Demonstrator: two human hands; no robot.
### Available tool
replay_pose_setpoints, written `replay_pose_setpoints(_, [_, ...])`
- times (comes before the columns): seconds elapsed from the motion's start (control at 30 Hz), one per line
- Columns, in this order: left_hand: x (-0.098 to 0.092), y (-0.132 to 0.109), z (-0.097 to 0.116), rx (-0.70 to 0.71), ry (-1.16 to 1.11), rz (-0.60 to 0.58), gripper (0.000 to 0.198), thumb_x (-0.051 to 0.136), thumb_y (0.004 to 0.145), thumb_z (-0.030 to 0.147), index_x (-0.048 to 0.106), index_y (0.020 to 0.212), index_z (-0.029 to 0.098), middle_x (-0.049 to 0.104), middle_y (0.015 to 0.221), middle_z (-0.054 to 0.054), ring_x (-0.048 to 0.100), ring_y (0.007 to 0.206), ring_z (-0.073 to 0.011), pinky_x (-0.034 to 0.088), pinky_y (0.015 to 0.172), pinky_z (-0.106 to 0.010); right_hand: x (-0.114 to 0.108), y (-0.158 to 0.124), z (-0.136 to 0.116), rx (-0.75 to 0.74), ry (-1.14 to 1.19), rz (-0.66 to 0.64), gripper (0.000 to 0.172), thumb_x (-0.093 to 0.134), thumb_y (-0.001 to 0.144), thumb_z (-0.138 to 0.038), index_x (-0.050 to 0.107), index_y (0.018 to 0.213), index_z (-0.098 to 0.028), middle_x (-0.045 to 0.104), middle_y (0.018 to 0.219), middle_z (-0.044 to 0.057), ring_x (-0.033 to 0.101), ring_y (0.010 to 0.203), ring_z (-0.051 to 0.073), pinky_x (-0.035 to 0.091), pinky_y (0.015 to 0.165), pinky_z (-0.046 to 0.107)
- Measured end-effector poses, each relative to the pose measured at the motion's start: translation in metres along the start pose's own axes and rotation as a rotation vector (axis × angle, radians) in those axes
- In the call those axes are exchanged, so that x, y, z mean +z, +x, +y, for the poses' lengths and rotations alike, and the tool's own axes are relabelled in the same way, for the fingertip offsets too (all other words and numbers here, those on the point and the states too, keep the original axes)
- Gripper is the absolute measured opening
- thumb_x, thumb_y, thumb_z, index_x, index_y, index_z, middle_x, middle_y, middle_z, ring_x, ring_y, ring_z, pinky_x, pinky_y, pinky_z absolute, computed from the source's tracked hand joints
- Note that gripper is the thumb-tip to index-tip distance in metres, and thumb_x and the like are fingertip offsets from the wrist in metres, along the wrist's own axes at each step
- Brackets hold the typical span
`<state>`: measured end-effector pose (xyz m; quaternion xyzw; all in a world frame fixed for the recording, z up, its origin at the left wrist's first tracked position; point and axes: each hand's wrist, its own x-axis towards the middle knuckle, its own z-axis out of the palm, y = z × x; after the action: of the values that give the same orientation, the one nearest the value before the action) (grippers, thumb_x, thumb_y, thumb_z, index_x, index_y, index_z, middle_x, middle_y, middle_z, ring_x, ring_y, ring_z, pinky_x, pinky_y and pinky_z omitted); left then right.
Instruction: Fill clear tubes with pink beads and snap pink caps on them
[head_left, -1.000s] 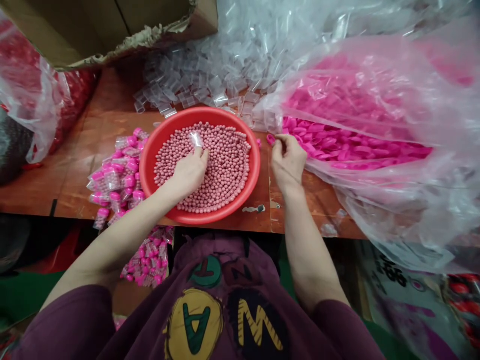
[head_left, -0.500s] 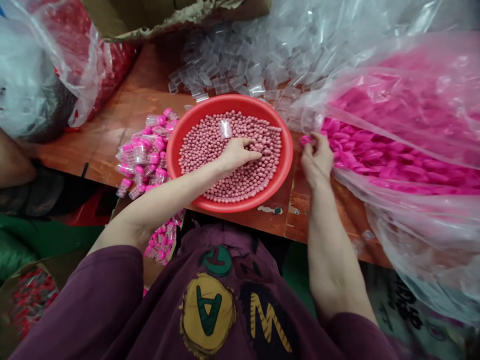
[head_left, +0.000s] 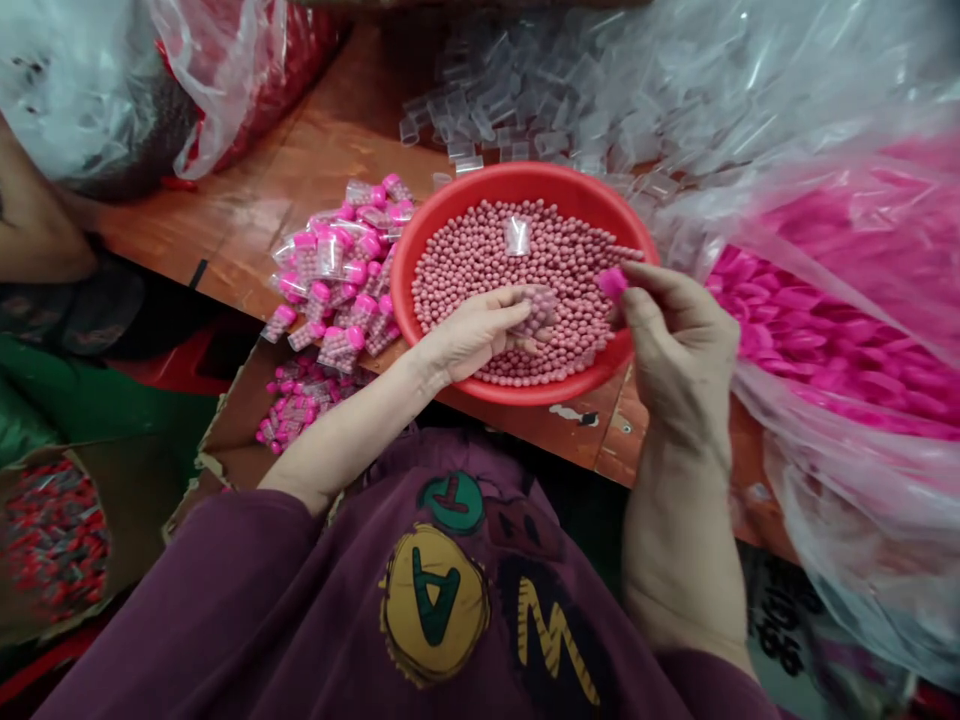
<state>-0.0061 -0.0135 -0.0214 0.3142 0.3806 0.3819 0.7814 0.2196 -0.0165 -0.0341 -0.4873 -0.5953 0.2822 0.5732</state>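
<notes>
My left hand [head_left: 487,328] is closed round a small clear bottle [head_left: 537,308] filled with pink beads, held low over the red basin [head_left: 405,262]. Between the thumb and fingers of my right hand [head_left: 675,325] is a bright pink cap [head_left: 613,284], above the basin's right side. Pink beads [head_left: 465,250] fill much of the basin. On top of them rests a clear plastic bottle [head_left: 517,235]. To the basin's left lies a heap of capped bottles [head_left: 341,270] with beads inside.
Loose clear bottles [head_left: 517,110] spread behind the basin. At right, an open plastic bag holds pink caps [head_left: 817,345]. Below the table edge, a cardboard box [head_left: 232,410] contains more capped bottles. Another person's arm [head_left: 37,220] is at far left, near wrapped bags [head_left: 90,90].
My left hand has come up from the beads with a filled bottle. My right hand has brought the pink cap from beside the bag to over the basin. The view has shifted.
</notes>
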Motion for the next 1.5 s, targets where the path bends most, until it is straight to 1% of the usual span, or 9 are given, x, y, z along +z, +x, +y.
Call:
replay_pose_setpoints(0.17, [-0.005,-0.005,-0.001,0.028,-0.015,-0.07,0.031,0.07,0.095,0.013,0.079,0.125,0.014,0.085,0.117,-0.01,0.078,0.093,-0.0171,0.057,0.079,-0.028,0.025,-0.008,-0.019,-0.098,-0.2,-0.201,0.023,0.074,0.11,-0.043,0.088,0.124,-0.03,0.088,0.119,0.006,0.084,0.108,0.025,0.071,0.105,0.048])
replay_pose_setpoints(0.33, [-0.007,-0.009,0.0,0.002,-0.045,-0.037,0.032,0.059,0.092,0.006,0.077,0.117,0.012,0.083,0.109,-0.008,0.07,0.083,-0.0131,0.046,0.07,-0.026,0.016,-0.006,-0.017,-0.12,-0.297,-0.282,0.018,0.076,0.108,-0.04,0.088,0.12,-0.033,0.087,0.116,0.004,0.082,0.108,0.026,0.07,0.104,0.048])
replay_pose_setpoints(0.47, [-0.005,-0.007,0.0,-0.051,-0.09,0.017,0.037,0.055,0.096,0.01,0.074,0.128,0.011,0.083,0.108,-0.01,0.07,0.082,-0.0152,0.046,0.069,-0.028,0.006,0.0,-0.002,-0.185,-0.438,-0.241,0.018,0.074,0.109,-0.042,0.089,0.115,-0.034,0.085,0.12,0.007,0.081,0.113,0.029,0.069,0.105,0.052])
replay_pose_setpoints(0.63, [-0.006,-0.003,0.0,-0.093,-0.117,-0.006,0.034,0.052,0.113,0.034,0.078,0.121,0.013,0.083,0.106,-0.013,0.073,0.082,-0.0187,0.052,0.073,-0.03,0.02,-0.008,-0.008,-0.141,-0.292,-0.146,0.022,0.069,0.113,-0.043,0.087,0.124,-0.036,0.086,0.118,0.006,0.083,0.11,0.029,0.069,0.102,0.053])
replay_pose_setpoints(0.8, [-0.004,-0.005,-0.01,0.012,-0.1,-0.007,0.013,0.073,0.106,0.026,0.081,0.111,0.016,0.08,0.104,-0.006,0.07,0.084,-0.014,0.051,0.072,-0.026,0.039,-0.016,-0.016,-0.137,-0.268,-0.15,0.021,0.071,0.112,-0.044,0.086,0.119,-0.03,0.087,0.112,0.005,0.084,0.105,0.025,0.069,0.1,0.047])
replay_pose_setpoints(0.97, [-0.003,-0.005,-0.02,0.103,-0.095,0.0,0.011,0.078,0.105,0.025,0.082,0.112,0.018,0.079,0.111,-0.006,0.072,0.101,-0.0163,0.059,0.094,-0.029,0.044,-0.018,-0.008,-0.106,-0.243,-0.106,0.02,0.072,0.11,-0.042,0.086,0.117,-0.03,0.086,0.113,0.005,0.083,0.108,0.024,0.07,0.096,0.045])
replay_pose_setpoints(1.2, [0.0,-0.008,-0.026,0.125,-0.021,0.085,0.022,0.074,0.11,0.031,0.083,0.127,0.022,0.075,0.102,-0.003,0.066,0.082,-0.0139,0.054,0.075,-0.027,0.048,-0.022,-0.01,-0.237,-0.386,-0.079,0.023,0.065,0.113,-0.041,0.086,0.112,-0.03,0.087,0.108,0.006,0.084,0.103,0.026,0.07,0.1,0.049])
replay_pose_setpoints(1.33, [0.001,-0.008,-0.025,0.087,-0.025,0.07,0.023,0.078,0.11,0.037,0.083,0.126,0.021,0.073,0.097,-0.003,0.065,0.08,-0.0139,0.056,0.078,-0.027,0.043,-0.023,-0.008,-0.248,-0.472,-0.095,0.031,0.06,0.116,-0.048,0.085,0.113,-0.03,0.086,0.11,0.008,0.083,0.104,0.027,0.071,0.1,0.051])
replay_pose_setpoints(1.5, [-0.001,-0.005,-0.026,0.064,-0.029,0.068,0.026,0.08,0.109,0.042,0.083,0.124,0.021,0.076,0.1,-0.003,0.068,0.082,-0.0143,0.059,0.081,-0.028,0.043,-0.028,-0.006,-0.236,-0.42,-0.144,0.03,0.059,0.117,-0.046,0.084,0.118,-0.031,0.083,0.114,0.01,0.082,0.107,0.029,0.071,0.105,0.053])
